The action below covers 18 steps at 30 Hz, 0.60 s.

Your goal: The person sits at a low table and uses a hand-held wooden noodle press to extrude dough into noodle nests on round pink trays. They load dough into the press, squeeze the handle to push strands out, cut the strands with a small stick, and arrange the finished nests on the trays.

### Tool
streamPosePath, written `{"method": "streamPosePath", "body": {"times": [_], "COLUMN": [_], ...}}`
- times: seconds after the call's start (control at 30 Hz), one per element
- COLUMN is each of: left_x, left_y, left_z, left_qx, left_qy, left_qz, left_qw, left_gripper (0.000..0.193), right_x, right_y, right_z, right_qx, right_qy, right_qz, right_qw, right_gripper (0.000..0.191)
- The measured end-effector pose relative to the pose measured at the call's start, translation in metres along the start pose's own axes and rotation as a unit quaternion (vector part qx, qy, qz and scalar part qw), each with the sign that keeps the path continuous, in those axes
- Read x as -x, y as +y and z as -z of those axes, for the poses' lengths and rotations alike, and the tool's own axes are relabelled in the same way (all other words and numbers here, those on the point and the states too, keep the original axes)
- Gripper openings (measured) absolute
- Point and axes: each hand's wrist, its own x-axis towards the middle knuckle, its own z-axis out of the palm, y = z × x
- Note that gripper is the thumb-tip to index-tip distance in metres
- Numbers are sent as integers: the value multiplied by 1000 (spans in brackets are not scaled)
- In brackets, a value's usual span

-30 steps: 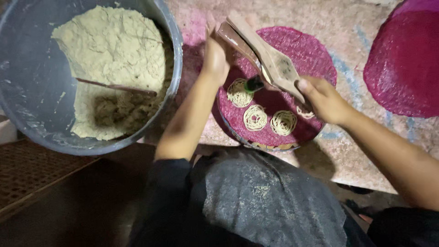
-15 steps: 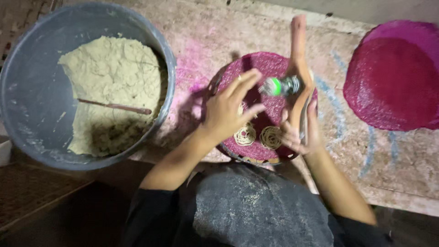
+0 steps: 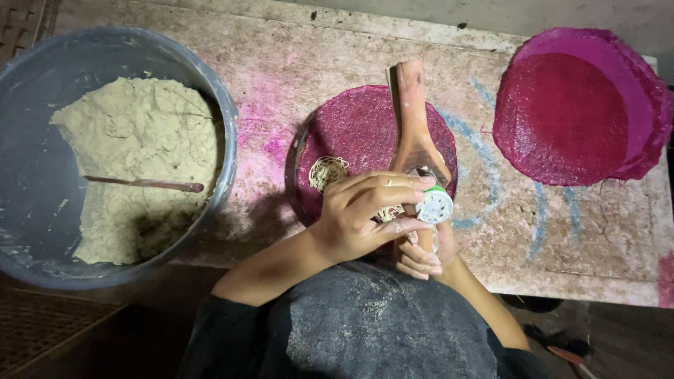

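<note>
- The wooden noodle press (image 3: pixel 414 133) lies over the round pink mat (image 3: pixel 351 133); it looks hard and a bit heavy, best held by its long handle.
- The left hand (image 3: pixel 365 217) is wrapped around its round end.
- The right hand (image 3: pixel 421 256) grips the press underneath.
- Soft noodle coils (image 3: pixel 327 171) sit on the mat; they look easy to break.
- The dough bowl (image 3: pixel 42 168) stands left of the mat.

A single head-worn camera looks almost straight down, from close above, onto the stained table (image 3: pixel 281 84). The table's far edge runs along the top of the view, and the person's lap fills the bottom, below the table's near edge. No second view overlaps it.
</note>
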Motion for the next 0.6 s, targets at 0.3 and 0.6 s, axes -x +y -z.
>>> {"method": "streamPosePath", "body": {"times": [0.3,0.6], "left_x": [-2,-5], "left_y": [8,6], "left_z": [8,10], "left_qx": [-120,-55], "left_qy": [-29,-28], "left_qz": [-83,-51], "left_qw": [989,997], "left_gripper": [28,33], "right_x": [-1,-7], "right_y": [3,5], "right_z": [-1,-4], "right_qx": [23,56], "right_qy": [29,30], "right_qz": [-5,16], "right_qw": [999,998], "right_gripper": [63,81]}}
